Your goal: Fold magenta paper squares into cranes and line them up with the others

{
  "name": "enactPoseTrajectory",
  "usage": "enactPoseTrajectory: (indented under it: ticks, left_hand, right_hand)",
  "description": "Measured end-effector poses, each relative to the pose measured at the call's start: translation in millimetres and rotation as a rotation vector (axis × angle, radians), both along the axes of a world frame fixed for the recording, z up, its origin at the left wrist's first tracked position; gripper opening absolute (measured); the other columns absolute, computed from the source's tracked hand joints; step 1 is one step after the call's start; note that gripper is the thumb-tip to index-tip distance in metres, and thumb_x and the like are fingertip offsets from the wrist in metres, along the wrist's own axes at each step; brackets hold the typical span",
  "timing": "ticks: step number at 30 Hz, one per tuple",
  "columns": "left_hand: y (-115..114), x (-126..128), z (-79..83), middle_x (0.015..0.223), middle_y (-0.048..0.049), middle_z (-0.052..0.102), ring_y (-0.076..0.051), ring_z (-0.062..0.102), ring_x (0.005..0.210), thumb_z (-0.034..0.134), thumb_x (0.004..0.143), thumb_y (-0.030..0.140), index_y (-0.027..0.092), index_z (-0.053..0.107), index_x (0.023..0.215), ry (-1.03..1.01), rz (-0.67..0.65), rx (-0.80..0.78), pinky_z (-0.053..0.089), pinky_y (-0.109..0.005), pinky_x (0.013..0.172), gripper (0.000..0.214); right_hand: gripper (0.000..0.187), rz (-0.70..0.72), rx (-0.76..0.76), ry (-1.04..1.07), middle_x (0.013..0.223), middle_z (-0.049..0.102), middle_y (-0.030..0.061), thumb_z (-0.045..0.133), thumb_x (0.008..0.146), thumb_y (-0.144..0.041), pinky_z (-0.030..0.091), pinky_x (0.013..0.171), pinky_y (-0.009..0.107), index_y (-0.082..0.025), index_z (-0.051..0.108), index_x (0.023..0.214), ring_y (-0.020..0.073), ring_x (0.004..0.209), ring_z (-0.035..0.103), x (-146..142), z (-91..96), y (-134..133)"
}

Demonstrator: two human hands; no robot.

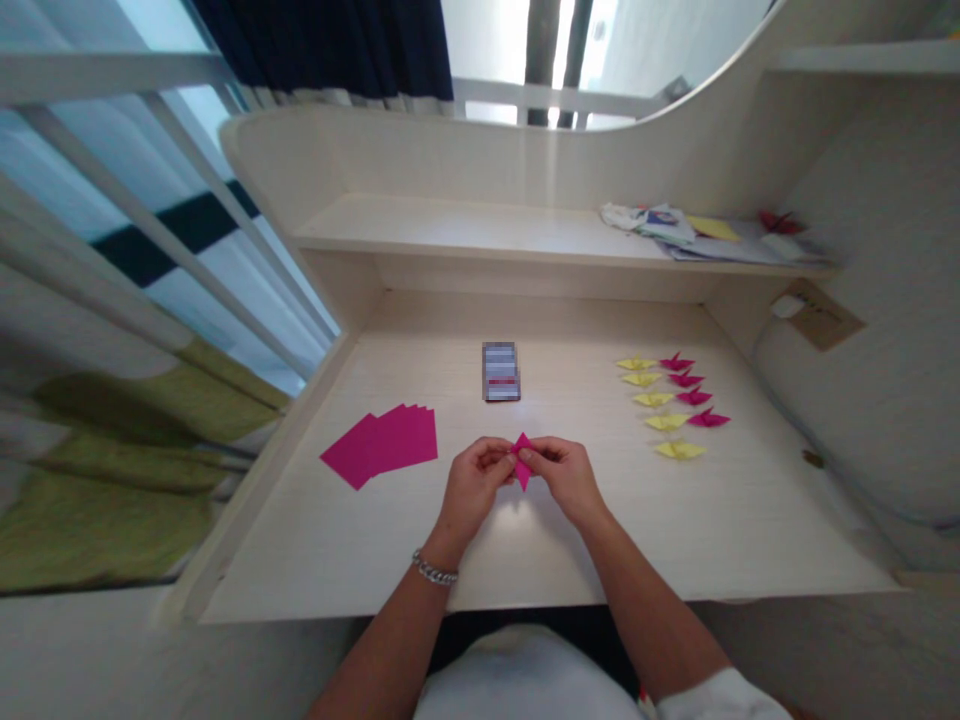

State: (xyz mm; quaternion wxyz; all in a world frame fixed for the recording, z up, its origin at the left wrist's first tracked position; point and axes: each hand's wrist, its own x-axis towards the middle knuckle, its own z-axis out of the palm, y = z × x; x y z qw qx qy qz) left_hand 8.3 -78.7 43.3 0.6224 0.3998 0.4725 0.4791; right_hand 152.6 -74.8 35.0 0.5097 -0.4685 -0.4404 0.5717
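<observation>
A small folded piece of pink origami paper (pixel 523 480), diamond-shaped with points at top and bottom, is held above the desk's middle. My left hand (pixel 480 480) pinches its left side between thumb and fingers. From the right, my right hand (pixel 564 474) grips it the same way, the thumb on its face. Fingers cover part of the folds. To the left lie several fanned-out pink paper sheets (pixel 390 442). On the right stand two columns of folded paper cranes, yellow cranes (pixel 654 399) and pink cranes (pixel 694 397).
A phone (pixel 501 372) with a lit screen lies beyond my hands on the white desk (pixel 300 550). Papers and packets (pixel 675 232) rest on the raised shelf (pixel 450 230). Along the right wall runs a grey cable (pixel 802 430); a railing (pixel 187 240) and curtain border the left.
</observation>
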Motion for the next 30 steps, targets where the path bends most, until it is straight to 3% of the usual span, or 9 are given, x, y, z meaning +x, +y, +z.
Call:
enactPoseTrajectory:
  ticks: [4, 10, 14, 17, 21, 26, 30]
  left_hand:
    - [2.0, -2.6, -3.2, 0.068, -0.0015, 0.066, -0.012, 0.062, 0.06, 0.073, 0.064, 0.024, 0.015, 0.063, 0.08, 0.012, 0.013, -0.013, 0.051, -0.024, 0.059, 0.021]
    - [0.8, -4.9, -6.6, 0.07, -0.0018, 0.067, -0.014, 0.063, 0.063, 0.072, 0.064, 0.022, 0.015, 0.065, 0.076, -0.075, -0.037, -0.02, 0.054, -0.028, 0.064, 0.015]
    - [0.9, -5.9, -6.5, 0.072, -0.0024, 0.067, -0.015, 0.064, 0.066, 0.069, 0.066, 0.02, 0.015, 0.065, 0.075, -0.13, -0.047, -0.034, 0.054, -0.029, 0.065, 0.011]
    - [1.6, -6.8, -7.4, 0.072, -0.0024, 0.067, -0.015, 0.064, 0.067, 0.068, 0.066, 0.017, 0.015, 0.065, 0.075, -0.144, -0.056, -0.035, 0.054, -0.029, 0.066, 0.009]
    - [2.2, -5.9, -8.6, 0.073, -0.0034, 0.067, -0.015, 0.064, 0.067, 0.067, 0.066, 0.017, 0.013, 0.065, 0.076, -0.144, -0.043, -0.031, 0.054, -0.029, 0.067, 0.011]
    - [0.0, -0.6, -9.8, 0.076, -0.0051, 0.069, -0.016, 0.065, 0.067, 0.069, 0.072, 0.031, 0.015, 0.062, 0.097, -0.15, -0.014, -0.072, 0.053, -0.03, 0.066, 0.031]
    - [-1.9, 4.1, -12.5, 0.071, -0.0065, 0.069, -0.014, 0.063, 0.062, 0.072, 0.069, 0.037, 0.012, 0.066, 0.084, 0.022, -0.066, -0.082, 0.05, -0.026, 0.062, 0.03]
  right_hand:
    - [0.026, 0.096, -0.063, 0.019, 0.075, 0.072, 0.0043, 0.074, 0.064, -0.031, 0.052, 0.061, 0.029, -0.018, 0.074, 0.086, 0.0147, 0.063, 0.063, 10.9, 2.4, 0.6]
    - [0.027, 0.115, -0.078, 0.013, 0.063, 0.07, 0.0034, 0.077, 0.059, -0.03, 0.05, 0.054, 0.027, -0.017, 0.075, 0.083, 0.0123, 0.053, 0.059, 18.0, -2.1, 1.6]
    - [0.029, 0.13, -0.078, 0.024, 0.068, 0.072, 0.0054, 0.079, 0.058, -0.032, 0.052, 0.059, 0.029, -0.016, 0.075, 0.081, 0.0141, 0.057, 0.061, 19.1, -0.9, 0.5]
    - [0.028, 0.164, -0.117, 0.048, 0.071, 0.072, 0.0079, 0.074, 0.065, -0.037, 0.053, 0.064, 0.031, -0.014, 0.075, 0.081, 0.0162, 0.063, 0.064, 19.6, 2.4, -0.2]
    - [0.024, 0.106, -0.119, -0.005, 0.07, 0.072, 0.0067, 0.074, 0.064, -0.033, 0.052, 0.061, 0.029, -0.014, 0.075, 0.08, 0.0149, 0.061, 0.062, 17.6, 2.0, 0.7]
    - [0.018, 0.003, -0.055, -0.038, 0.064, 0.069, 0.0029, 0.074, 0.061, -0.023, 0.048, 0.056, 0.026, -0.015, 0.072, 0.077, 0.0128, 0.055, 0.059, 12.3, -0.4, 3.0]
    - [0.014, -0.058, -0.007, -0.06, 0.061, 0.066, 0.0012, 0.073, 0.061, -0.02, 0.047, 0.055, 0.025, -0.015, 0.066, 0.073, 0.0128, 0.054, 0.058, 8.2, -1.1, 2.8]
